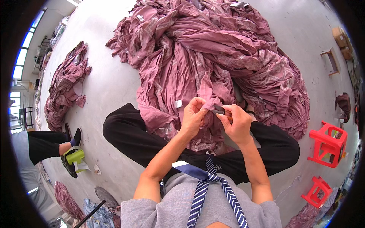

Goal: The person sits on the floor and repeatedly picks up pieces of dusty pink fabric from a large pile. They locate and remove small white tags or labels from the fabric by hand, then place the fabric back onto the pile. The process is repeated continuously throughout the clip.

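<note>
A great heap of dusty-pink patterned cloth (228, 45) spreads over the floor and across my lap. Fingers and thumb of my left hand (194, 116) pinch an edge of this cloth. My right hand (237, 121) is closed round a small pair of thread snips (218, 111), whose dark blades point left at the pinched edge. Both hands meet above my crossed legs, the blades touching or very close to the cloth. My fingers hide most of the snips' handle. A small white label (178, 103) shows on the cloth left of my left hand.
A smaller pink cloth pile (68, 85) lies at the left. Below it, another person's legs (47, 144) extend near a green stool (75, 156). Two red plastic stools (330, 144) stand at the right, with a wooden stool (330, 62) and cardboard boxes (342, 41) farther back.
</note>
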Demonstrator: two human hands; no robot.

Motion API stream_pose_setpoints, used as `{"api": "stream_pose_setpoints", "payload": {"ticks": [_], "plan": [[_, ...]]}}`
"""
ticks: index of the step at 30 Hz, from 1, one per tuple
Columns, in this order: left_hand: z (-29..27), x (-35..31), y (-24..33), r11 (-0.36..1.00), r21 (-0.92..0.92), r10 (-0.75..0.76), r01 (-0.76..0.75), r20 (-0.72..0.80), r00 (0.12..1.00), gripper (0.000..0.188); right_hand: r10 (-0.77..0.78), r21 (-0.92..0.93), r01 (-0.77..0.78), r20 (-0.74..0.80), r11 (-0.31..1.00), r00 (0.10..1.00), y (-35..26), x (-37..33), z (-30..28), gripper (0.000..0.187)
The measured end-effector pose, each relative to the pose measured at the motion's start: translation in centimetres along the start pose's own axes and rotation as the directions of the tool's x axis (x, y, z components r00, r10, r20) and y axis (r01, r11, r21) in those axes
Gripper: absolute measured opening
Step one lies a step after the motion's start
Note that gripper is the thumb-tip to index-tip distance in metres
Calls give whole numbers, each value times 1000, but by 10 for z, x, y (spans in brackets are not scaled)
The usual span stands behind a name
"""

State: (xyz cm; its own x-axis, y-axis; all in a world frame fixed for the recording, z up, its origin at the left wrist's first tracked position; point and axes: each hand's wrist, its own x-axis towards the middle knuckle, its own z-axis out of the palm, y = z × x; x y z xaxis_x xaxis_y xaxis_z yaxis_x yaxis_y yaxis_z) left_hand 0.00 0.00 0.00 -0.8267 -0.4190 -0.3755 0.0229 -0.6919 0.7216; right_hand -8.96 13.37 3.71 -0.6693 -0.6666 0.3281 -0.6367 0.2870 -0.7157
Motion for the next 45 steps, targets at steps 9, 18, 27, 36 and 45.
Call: {"api": "stream_pose_setpoints", "payload": {"ticks": [9, 18, 27, 36, 45], "plan": [[5, -4, 1, 1000, -13, 0, 0, -14, 1000, 11, -86, -65, 86, -4, 994, 996, -4, 2, -1, 26], [4, -3, 0, 1000, -12, -8, 8, -21, 1000, 10, -127, -95, 122, -46, 988, 991, -1, 2, 6, 22], [5, -4, 4, 999, -33, -42, 40, -50, 998, 11, -75, 11, 76, -74, 997, 994, 1, -1, -2, 29], [6, -3, 3, 998, -60, -38, 35, -50, 998, 10, -151, -87, 146, -47, 985, 987, 2, 0, 3, 29], [6, -5, 3, 997, 66, -41, 46, -88, 995, 11, -43, -67, 41, -32, 997, 999, -6, 3, 8, 24]]}}
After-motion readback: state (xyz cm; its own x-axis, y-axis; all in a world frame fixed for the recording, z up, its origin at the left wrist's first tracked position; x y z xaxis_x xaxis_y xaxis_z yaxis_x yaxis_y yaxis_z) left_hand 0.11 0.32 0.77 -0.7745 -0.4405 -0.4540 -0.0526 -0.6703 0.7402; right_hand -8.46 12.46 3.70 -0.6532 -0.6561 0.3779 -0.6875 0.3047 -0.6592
